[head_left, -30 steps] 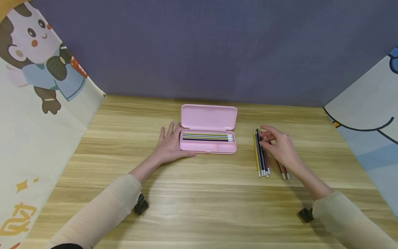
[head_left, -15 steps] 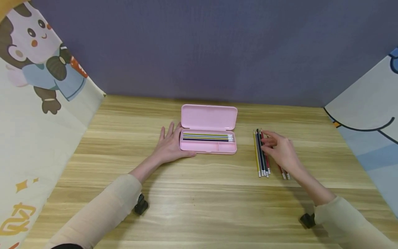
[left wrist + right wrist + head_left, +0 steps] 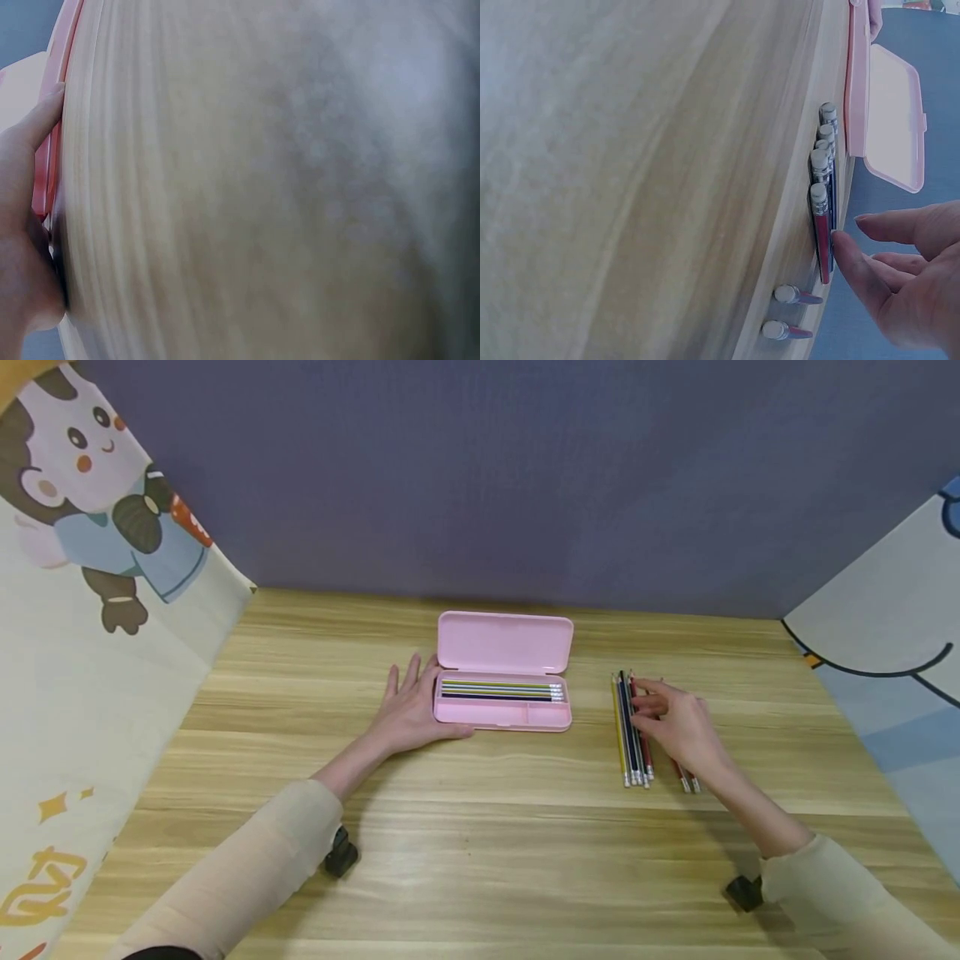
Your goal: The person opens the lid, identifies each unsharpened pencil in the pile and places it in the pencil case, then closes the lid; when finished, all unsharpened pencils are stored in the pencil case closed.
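A pink pencil case (image 3: 480,714) lies with its lid (image 3: 504,643) raised; several pencils (image 3: 495,691) with white erasers fill its long rear compartment. My left hand (image 3: 405,714) rests against the case's left end, fingers spread, its thumb straight along the front edge. On the right lies a loose group of pencils (image 3: 628,743), yellow, dark and red, erasers toward me. My right hand (image 3: 678,722) bends over this group with thumb and fingertips apart. In the right wrist view, one fingertip is right at a red pencil (image 3: 823,247).
Two reddish pencils (image 3: 686,779) lie apart from the group, partly under the right hand. The wood-grain table (image 3: 480,843) ends at a dark blue back panel (image 3: 510,485). Printed panels stand at both sides. A black wrist camera (image 3: 341,853) shows under the left sleeve.
My right hand has shifted slightly right and toward me over the pencils, its fingertips lower among them. The left hand and the case stay as they were.
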The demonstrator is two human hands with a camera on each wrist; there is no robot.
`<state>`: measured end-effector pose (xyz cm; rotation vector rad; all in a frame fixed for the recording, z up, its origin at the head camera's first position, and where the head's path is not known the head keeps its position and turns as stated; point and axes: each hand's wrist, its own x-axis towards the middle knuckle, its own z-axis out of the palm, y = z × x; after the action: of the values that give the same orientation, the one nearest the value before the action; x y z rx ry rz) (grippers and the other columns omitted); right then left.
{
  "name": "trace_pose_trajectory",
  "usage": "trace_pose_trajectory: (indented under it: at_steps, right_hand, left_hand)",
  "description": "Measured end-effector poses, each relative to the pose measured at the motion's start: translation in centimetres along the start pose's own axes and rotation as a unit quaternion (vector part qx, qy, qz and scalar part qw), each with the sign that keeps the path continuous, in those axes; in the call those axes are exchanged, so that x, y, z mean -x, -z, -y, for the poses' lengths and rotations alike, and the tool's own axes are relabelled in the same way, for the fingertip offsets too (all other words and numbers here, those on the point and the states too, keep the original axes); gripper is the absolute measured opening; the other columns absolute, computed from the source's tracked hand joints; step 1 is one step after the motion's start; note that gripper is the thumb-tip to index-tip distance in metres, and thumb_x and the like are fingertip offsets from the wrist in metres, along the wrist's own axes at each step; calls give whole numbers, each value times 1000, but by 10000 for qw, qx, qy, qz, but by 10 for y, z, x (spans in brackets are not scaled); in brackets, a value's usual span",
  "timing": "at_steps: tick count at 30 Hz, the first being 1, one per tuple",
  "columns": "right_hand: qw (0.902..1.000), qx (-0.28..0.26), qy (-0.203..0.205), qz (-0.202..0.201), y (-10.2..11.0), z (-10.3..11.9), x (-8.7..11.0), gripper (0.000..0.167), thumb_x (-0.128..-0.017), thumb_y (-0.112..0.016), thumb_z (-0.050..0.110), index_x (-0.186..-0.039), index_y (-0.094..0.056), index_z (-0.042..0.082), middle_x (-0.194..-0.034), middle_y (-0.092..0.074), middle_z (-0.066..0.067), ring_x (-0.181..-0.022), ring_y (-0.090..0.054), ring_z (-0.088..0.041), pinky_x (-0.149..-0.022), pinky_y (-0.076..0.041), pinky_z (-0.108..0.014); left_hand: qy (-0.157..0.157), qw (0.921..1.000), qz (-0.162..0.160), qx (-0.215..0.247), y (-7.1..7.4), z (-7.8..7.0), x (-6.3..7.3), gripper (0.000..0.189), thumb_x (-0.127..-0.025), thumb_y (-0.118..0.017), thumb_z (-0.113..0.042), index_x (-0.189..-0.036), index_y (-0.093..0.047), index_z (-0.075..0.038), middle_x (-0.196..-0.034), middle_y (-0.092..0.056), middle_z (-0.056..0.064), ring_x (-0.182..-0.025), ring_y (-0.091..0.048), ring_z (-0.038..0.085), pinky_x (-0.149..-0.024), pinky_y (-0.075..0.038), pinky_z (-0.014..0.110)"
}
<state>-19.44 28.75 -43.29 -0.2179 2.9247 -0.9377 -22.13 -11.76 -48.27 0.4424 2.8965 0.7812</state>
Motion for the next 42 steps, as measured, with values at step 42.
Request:
trace_pose_trajectory:
  at_steps: [42]
  right_hand:
    - [9980,458,-131,417,-3,3,3,65,-92,-74,11,-150,-47,-4,-132,-68,-27,-114,-69,-45,-68,-57,-28]
  left_hand:
    - [47,9999,39,-82,1,-1,0,115,-72,-78,-73,-158,-27,-17,-175,-10,12,-163,4,35,-130,11,59]
